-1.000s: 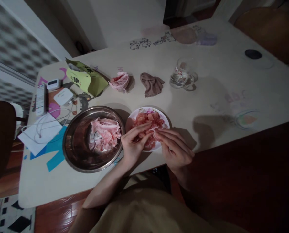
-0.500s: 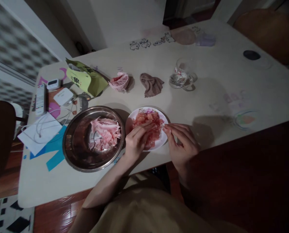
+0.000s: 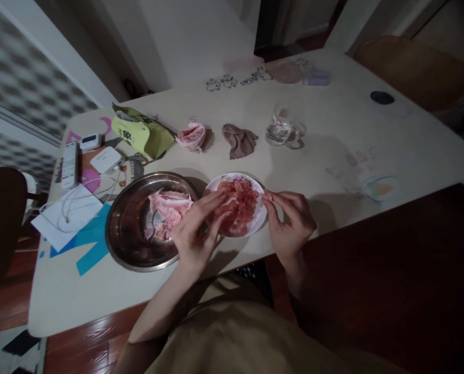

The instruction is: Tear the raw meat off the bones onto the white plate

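Pink pomelo flesh point(image 3: 242, 200) is heaped on a white plate with a floral rim point(image 3: 257, 223). My left hand point(image 3: 196, 234) is held at the plate's left side, fingers stretched out and thumb apart, with nothing visible between them. At the right rim, my right hand point(image 3: 290, 223) pinches a small pinkish bit of pomelo flesh point(image 3: 268, 196) between thumb and fingertips. To the left stands a steel bowl point(image 3: 125, 239) holding torn pomelo membranes point(image 3: 169, 208), partly hidden by my left hand.
Behind the plate lie a partly peeled pomelo piece point(image 3: 193, 137), a crumpled brown cloth point(image 3: 240, 141) and a glass mug point(image 3: 282, 130). A green bag point(image 3: 144, 132), a remote control point(image 3: 69, 165), a white box-shaped device point(image 3: 106, 159) and cables occupy the left side.
My left hand has drawn back left from over the pomelo flesh toward the bowl, and its fingers have spread. My right hand stays at the plate's right rim. The view has shifted slightly.
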The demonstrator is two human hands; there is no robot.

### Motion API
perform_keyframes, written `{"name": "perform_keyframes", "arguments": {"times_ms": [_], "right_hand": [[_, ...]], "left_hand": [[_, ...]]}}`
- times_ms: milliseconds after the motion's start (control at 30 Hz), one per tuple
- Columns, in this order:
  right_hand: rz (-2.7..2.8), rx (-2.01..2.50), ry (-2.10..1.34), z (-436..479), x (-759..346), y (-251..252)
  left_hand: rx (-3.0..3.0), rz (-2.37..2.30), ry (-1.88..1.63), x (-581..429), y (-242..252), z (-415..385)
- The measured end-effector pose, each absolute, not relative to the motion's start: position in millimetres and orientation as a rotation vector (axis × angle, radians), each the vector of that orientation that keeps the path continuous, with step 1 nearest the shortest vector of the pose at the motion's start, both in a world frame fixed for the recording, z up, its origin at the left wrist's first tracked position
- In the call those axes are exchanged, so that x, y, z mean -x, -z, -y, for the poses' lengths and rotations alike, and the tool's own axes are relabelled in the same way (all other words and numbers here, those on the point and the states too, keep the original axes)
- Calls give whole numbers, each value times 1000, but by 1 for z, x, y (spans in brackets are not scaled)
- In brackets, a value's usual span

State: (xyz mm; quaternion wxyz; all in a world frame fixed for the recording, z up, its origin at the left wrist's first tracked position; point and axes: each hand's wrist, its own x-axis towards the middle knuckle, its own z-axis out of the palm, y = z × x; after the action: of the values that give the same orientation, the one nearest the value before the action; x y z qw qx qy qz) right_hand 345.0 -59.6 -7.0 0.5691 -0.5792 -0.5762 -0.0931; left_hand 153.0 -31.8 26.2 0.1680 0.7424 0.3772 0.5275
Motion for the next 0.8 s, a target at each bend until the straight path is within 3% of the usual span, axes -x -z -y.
{"name": "perform_keyframes", "arguments": {"times_ms": [167,500,800], "right_hand": [[1448,1266,167,56,-327,-6],[1748,946,-46,31,-235,-25],[1886,780,50,-9,-191,-26]], "left_hand": [[-2050,-1273,-1497,-113,-41,34],[-1828,-1247,-1508,-43,-37,9],[-2004,-1213,-1665,-9,-37,-10]]}}
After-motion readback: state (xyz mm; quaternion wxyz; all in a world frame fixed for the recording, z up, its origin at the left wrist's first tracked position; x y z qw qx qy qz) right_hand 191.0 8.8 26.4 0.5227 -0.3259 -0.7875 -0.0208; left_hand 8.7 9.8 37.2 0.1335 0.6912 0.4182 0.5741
